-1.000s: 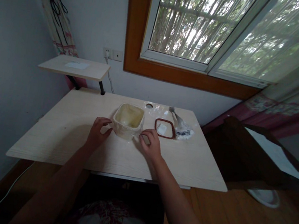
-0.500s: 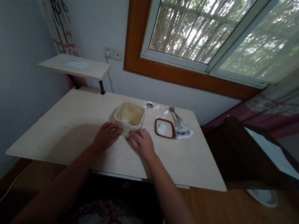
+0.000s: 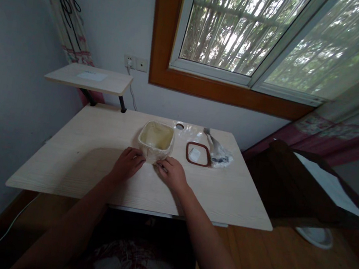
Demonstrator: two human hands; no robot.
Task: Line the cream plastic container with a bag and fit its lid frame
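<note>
While both bare hands rest at its base, a square, open-topped container (image 3: 156, 136) with rounded corners stands upright near the middle of a pale wooden bench (image 3: 224, 197). Its mouth faces up, showing plain cream inner walls and floor; the outside looks whitish and wrinkled, as though covered in thin, clear film.

The left hand (image 3: 127, 162) is at the container's near left lower corner, and the right hand (image 3: 172, 172) at the near right one. On both, the fingers curl inward against the lower front; whether they pinch the film or only press it cannot be told.

To the right of the container, apart from it, a reddish-brown rounded-square frame (image 3: 208, 158) lies flat, with a small white piece (image 3: 194, 155) inside its outline. Just beside the frame is a crumpled clear plastic bag (image 3: 221, 155) with dark marks near its lower end; its contents are unclear.

At the back left, a small raised shelf (image 3: 115, 82) carries a white sheet of paper (image 3: 92, 76).
</note>
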